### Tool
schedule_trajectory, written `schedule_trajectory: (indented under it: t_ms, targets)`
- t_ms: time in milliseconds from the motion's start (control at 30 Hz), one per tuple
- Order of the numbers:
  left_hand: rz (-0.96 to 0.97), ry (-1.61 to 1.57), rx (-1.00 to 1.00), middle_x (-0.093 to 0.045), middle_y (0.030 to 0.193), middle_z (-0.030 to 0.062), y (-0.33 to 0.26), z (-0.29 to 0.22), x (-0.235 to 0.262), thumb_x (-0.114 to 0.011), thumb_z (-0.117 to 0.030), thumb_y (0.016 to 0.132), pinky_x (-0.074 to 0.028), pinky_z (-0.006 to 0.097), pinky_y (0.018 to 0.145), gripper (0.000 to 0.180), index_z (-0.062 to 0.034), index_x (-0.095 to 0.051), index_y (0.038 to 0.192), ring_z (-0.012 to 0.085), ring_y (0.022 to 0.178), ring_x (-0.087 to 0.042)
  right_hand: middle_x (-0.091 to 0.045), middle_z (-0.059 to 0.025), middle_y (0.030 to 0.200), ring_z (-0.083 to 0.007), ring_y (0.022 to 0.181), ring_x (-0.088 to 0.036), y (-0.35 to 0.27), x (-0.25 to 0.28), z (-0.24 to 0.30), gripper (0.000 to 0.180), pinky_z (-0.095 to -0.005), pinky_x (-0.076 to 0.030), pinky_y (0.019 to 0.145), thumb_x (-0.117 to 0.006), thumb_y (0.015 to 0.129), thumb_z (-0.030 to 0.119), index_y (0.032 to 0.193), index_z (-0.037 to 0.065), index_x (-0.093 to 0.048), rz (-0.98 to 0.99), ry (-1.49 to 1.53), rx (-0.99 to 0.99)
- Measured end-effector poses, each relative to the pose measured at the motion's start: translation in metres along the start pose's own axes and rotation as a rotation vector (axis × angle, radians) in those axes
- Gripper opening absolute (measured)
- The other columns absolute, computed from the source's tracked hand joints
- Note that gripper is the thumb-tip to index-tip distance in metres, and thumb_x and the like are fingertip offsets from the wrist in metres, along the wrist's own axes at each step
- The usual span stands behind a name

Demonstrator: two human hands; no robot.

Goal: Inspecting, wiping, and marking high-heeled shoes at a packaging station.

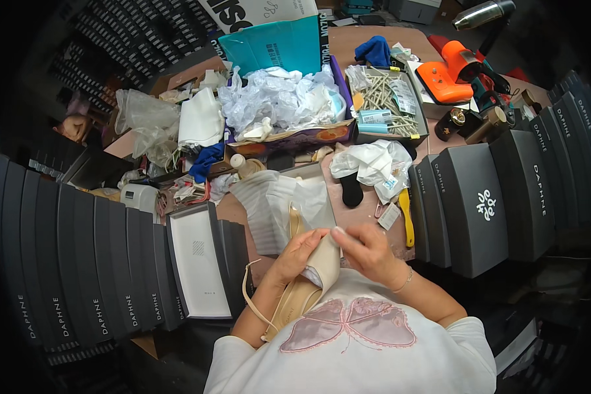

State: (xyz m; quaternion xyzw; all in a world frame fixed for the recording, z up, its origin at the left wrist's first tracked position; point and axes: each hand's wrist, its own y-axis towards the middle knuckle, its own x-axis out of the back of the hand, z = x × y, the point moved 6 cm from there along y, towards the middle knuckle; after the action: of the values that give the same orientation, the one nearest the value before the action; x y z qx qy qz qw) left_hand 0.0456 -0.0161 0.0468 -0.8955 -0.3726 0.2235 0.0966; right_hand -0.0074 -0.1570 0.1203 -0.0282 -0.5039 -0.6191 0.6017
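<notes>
pass: pink tabletop beyond right hand | blocks: left boxes, right boxes, carton

Blurred right hand, partly covered beige shoe
The left hand hides part of the shoe; whether the right fingertips pinch anything is too small to tell. The top edge cuts off a white carton.

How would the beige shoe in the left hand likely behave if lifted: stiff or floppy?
The beige shoe probably holds its shape, since its front looks smooth and rounded. Its thin strap seems likely to flop, as it curves out loosely.
</notes>
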Motion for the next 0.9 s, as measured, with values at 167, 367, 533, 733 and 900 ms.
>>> schedule_trajectory:
  t_ms: [167,367,533,733,900]
  targets:
    - [0.046,0.043,0.012,-0.062,0.098,0.0022,0.006,0.001,-0.012,-0.040,-0.039,0.101,-0.046,0.022,0.074,0.047,-0.0008,-0.055,0.122,0.0079,0.084,-0.057,-0.058,-0.0090,0.088,-0.0240,0.074,-0.057,-0.012,0.003,-0.011,0.045,-0.0352,-0.046,0.064,-0.065,0.067,0.000,0.111,0.007,-0.065,-0.033,-0.028,0.019]
    - [-0.018,0.068,-0.002,-0.063,0.098,0.0049,0.001,-0.002,-0.011,-0.041,-0.040,0.100,-0.047,0.024,0.074,0.048,0.0010,-0.057,0.119,0.0103,0.084,-0.059,-0.057,-0.0057,0.096,-0.0149,0.078,-0.057,-0.024,0.001,-0.079,0.038,-0.0268,-0.047,0.066,-0.056,0.084,0.000,0.120,0.007,-0.056,-0.123,0.607,-0.584]
    - [-0.091,0.061,-0.033,-0.063,0.099,0.0049,-0.008,-0.002,0.001,-0.041,-0.040,0.100,-0.047,0.023,0.076,0.048,0.0007,-0.057,0.120,0.0095,0.086,-0.058,-0.057,0.0028,0.089,-0.0044,0.074,-0.054,-0.030,-0.029,-0.086,0.029,-0.0204,-0.046,0.065,-0.056,0.093,0.013,0.122,0.009,-0.055,-0.141,1.385,-1.060]
    - [-0.189,-0.001,-0.115,-0.061,0.098,0.0018,-0.024,-0.005,0.025,-0.041,-0.035,0.101,-0.045,0.021,0.077,0.045,0.0014,-0.054,0.124,0.0065,0.086,-0.056,-0.059,0.0052,0.079,-0.0042,0.067,-0.052,0.014,-0.064,-0.093,0.023,-0.0198,-0.043,0.061,-0.064,0.091,0.023,0.107,0.007,-0.066,0.071,1.273,-0.985]
    - [-0.282,-0.036,-0.159,-0.062,0.099,0.0015,-0.033,0.009,0.052,-0.042,-0.035,0.101,-0.046,0.021,0.079,0.045,0.0020,-0.054,0.124,0.0058,0.088,-0.056,-0.062,0.0026,0.084,-0.0064,0.072,-0.055,0.095,-0.105,-0.102,0.021,-0.0214,-0.044,0.066,-0.063,0.090,0.016,0.105,0.002,-0.066,0.215,1.020,-0.732]
